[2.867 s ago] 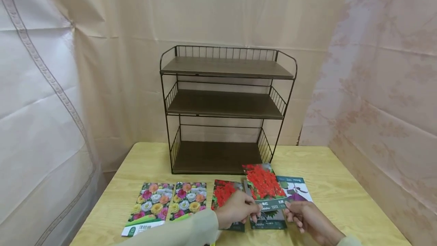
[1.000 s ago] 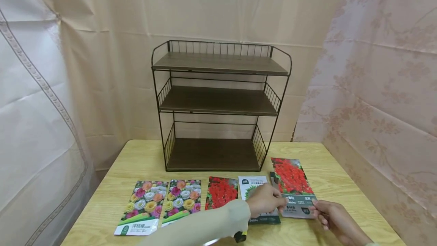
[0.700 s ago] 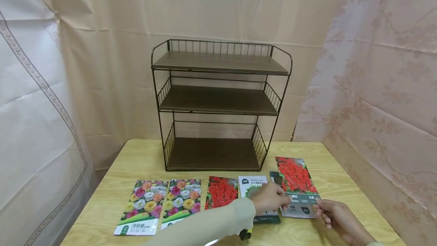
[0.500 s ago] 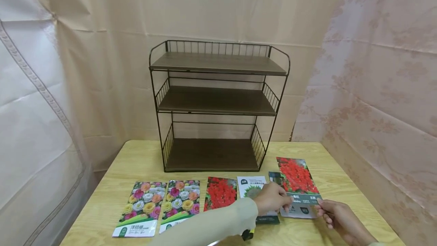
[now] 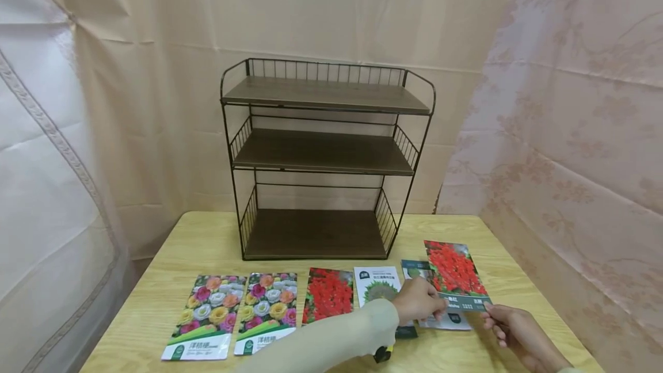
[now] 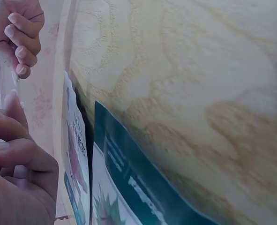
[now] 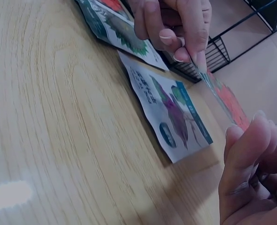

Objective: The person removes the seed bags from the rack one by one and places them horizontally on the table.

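A seed packet with red flowers point(image 5: 454, 269) is held up off the table, tilted, by both hands. My left hand point(image 5: 419, 299) pinches its lower left corner, and my right hand point(image 5: 518, 330) pinches its lower right corner. Under it lies a packet with a purple vegetable picture point(image 7: 171, 108), mostly covered in the head view but plain in the right wrist view. Beside that, partly behind my left hand and sleeve, lies a white packet with a spiky green picture point(image 5: 377, 289). The left wrist view shows the fingers of both hands, with the raised packet seen almost edge-on.
Another red-flower packet point(image 5: 328, 298) and two packets of mixed blooms, one left point(image 5: 204, 318) and one right point(image 5: 266, 312), lie in a row to the left. A three-tier wire shelf point(image 5: 316, 235) stands behind them. A black and yellow object point(image 5: 383, 354) shows below my left sleeve.
Both hands have carried the red-flower packet rightward, from over the spiky green packet to over the purple vegetable one. In the last half second it has shifted only slightly. The head view has turned a little.
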Motion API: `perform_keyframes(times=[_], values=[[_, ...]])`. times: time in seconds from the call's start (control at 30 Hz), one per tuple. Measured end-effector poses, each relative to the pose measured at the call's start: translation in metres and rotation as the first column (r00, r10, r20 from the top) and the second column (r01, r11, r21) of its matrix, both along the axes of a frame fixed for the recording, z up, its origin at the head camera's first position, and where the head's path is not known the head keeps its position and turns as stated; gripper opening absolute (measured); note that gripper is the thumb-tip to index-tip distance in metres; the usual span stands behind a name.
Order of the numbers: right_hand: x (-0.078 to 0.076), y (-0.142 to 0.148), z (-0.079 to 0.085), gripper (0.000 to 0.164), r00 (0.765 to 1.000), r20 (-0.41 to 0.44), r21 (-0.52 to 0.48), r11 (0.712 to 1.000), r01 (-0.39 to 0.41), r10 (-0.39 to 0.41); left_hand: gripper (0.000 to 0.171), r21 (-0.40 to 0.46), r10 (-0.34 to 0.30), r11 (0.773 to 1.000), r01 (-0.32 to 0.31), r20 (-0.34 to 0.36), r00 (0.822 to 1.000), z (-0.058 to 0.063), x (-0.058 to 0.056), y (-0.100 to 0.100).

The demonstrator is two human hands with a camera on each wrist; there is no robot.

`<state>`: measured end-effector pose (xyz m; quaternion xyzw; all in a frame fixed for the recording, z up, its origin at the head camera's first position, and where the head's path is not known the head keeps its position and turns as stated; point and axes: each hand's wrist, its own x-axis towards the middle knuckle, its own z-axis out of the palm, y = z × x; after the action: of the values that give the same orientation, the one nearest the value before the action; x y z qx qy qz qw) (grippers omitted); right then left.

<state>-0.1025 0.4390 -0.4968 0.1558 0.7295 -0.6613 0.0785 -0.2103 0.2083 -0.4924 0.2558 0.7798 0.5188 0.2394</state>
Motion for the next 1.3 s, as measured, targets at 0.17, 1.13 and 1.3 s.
perform_keyframes(times=[0.17,1.13,1.3], values=[[0.001,0.005,-0.004,0.031,1.000,0.018,0.007,1.000,0.014,-0.014,0.036,-0.015,0.013,1.000,-0.013,0.014,1.000,0.002,0.002,0.006],[0.005,0.028,-0.016,0.033,0.996,0.071,0.041,0.998,0.043,-0.046,0.026,-0.018,0.060,0.998,-0.059,0.095,0.994,-0.012,0.014,0.040],[0.007,0.033,-0.017,0.032,0.995,0.082,0.032,0.998,0.057,-0.060,0.027,-0.009,0.064,0.998,-0.064,0.086,0.994,-0.013,0.016,0.044]])
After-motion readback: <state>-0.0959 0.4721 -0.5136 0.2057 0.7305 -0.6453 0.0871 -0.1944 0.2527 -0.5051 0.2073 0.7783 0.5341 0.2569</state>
